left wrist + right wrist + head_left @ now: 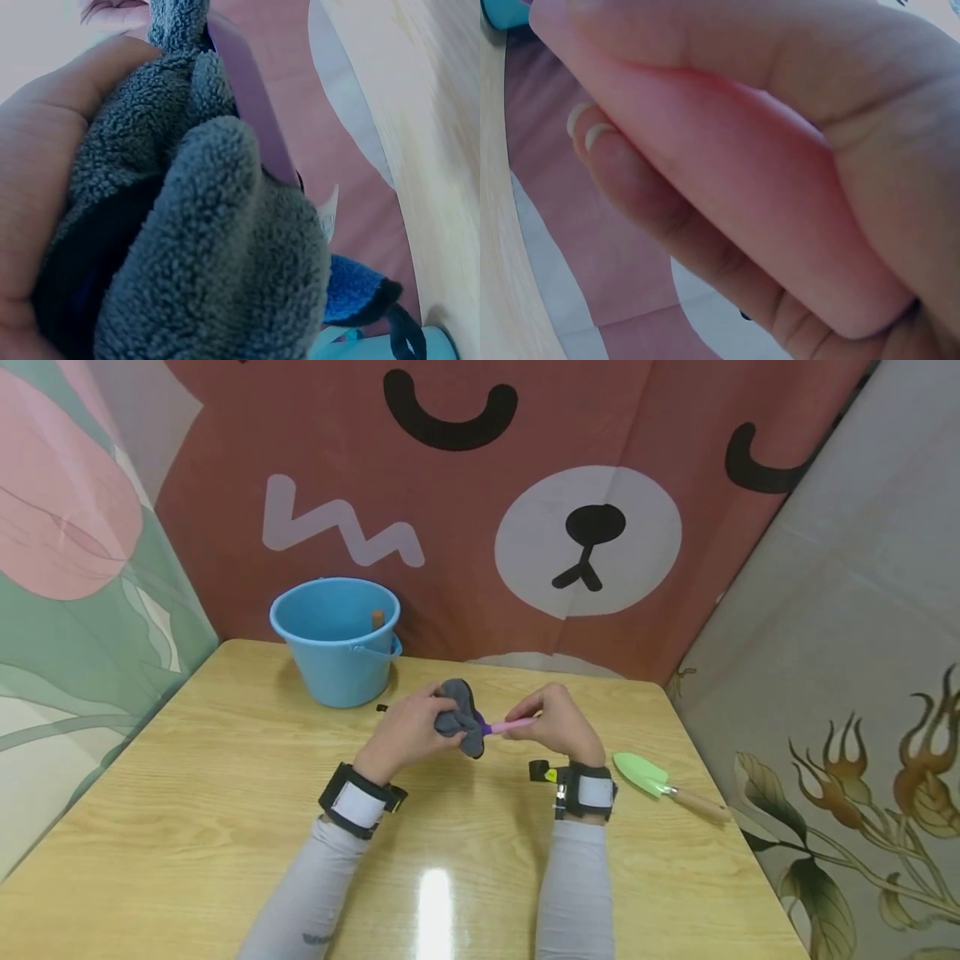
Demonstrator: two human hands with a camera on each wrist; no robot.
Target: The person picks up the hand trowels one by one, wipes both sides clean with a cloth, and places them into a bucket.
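Observation:
My left hand (408, 731) grips a grey fleecy cloth (457, 696) with dark edging, bunched around the purple head of a pink-handled tool (513, 725). In the left wrist view, a flat purple part (259, 105) shows beside the cloth's folds, and a blue corner (356, 289) with a black loop sticks out. My right hand (558, 724) holds the tool by its smooth pink handle (712, 172), thumb on one side and fingers on the other. Cloth covers most of the head, so its kind cannot be told. Both hands are above the table.
A blue bucket (341, 664) stands at the back left, with a brown stick-like end (378, 619) inside it. On the right lies a green trowel (641, 774) with a wooden handle. Behind the wooden table (225, 793) hangs a printed bear curtain (450, 502).

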